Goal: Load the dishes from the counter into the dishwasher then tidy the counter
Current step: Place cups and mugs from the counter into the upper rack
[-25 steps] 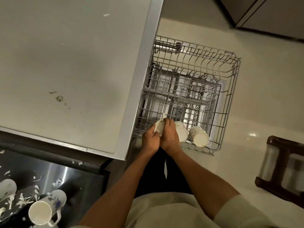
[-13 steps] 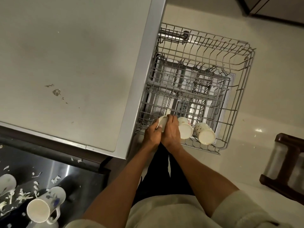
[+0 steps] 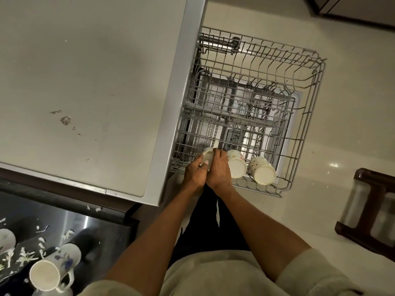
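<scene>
Both hands grip one white mug (image 3: 207,155) at the near left corner of the pulled-out dishwasher rack (image 3: 307,107): the left hand (image 3: 195,173) wraps its near side and the right hand (image 3: 219,168) curls over its top. Two more mugs, a plain one (image 3: 236,165) just beside the right hand and a patterned one (image 3: 261,170) next to it, lie tilted along the rack's near edge. Beside the rack runs the pale counter (image 3: 85,82), and a flowered mug (image 3: 53,268) lies in the dark sink (image 3: 102,229) among scraps.
</scene>
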A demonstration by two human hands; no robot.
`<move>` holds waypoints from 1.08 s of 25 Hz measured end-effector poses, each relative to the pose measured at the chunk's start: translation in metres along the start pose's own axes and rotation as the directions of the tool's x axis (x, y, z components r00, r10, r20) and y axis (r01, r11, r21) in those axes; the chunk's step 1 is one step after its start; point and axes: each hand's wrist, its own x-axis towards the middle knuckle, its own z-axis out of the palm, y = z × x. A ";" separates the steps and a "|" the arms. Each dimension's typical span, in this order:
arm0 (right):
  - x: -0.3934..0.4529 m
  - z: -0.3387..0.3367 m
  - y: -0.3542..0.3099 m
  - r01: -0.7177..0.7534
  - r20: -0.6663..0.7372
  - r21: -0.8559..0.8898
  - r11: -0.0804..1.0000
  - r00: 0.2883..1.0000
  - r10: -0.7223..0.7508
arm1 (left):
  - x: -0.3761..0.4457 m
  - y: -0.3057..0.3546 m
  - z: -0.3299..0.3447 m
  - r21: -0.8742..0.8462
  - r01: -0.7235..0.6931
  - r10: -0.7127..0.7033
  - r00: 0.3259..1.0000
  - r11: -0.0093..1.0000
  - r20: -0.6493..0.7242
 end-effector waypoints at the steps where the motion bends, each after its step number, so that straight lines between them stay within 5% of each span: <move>1: 0.000 -0.001 0.000 -0.014 0.011 -0.006 1.000 1.000 0.014 | -0.001 0.001 0.001 0.002 -0.003 0.003 1.000 1.000 -0.010; 7: -0.008 0.003 0.002 0.034 0.039 -0.180 0.983 0.999 -0.027 | -0.014 0.006 0.000 0.200 -0.074 0.091 0.993 0.977 -0.076; 12: -0.009 0.009 0.007 0.150 0.163 -0.430 0.890 0.983 -0.087 | -0.013 0.001 0.002 0.331 -0.114 0.105 0.993 0.937 0.045; 20: -0.016 -0.012 0.002 0.184 0.213 -0.395 0.900 0.971 -0.105 | -0.018 0.006 -0.002 0.415 -0.121 0.080 0.990 0.902 0.116; 27: -0.054 -0.031 0.011 0.332 0.214 -0.459 0.824 0.942 -0.260 | -0.058 0.003 0.003 0.456 -0.181 0.155 0.983 0.871 0.095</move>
